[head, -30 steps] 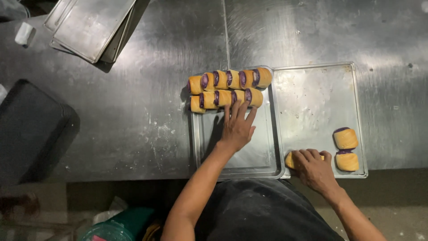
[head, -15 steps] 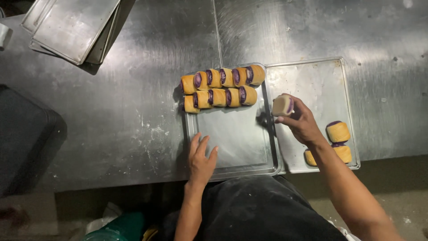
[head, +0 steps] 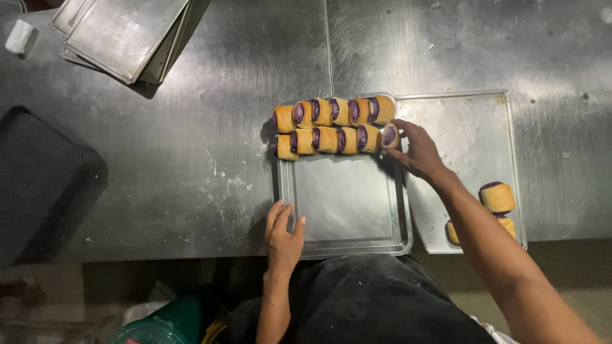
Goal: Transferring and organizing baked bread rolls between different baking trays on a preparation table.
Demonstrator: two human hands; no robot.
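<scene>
The right hand [head: 417,151] has carried its roll [head: 389,136] across from the right tray [head: 459,127] and is pinching it at the right end of the near row on the left tray [head: 344,204], purple swirl facing the camera, axis roughly along the row. The left hand [head: 283,236] is resting open on that tray's near-left corner.

Bare forearms, no sleeves visible, no gloves on left hand [head: 284,234] or right hand [head: 415,151]. Dark black apron or garment at waist, dusted with pale flour smudges.
</scene>
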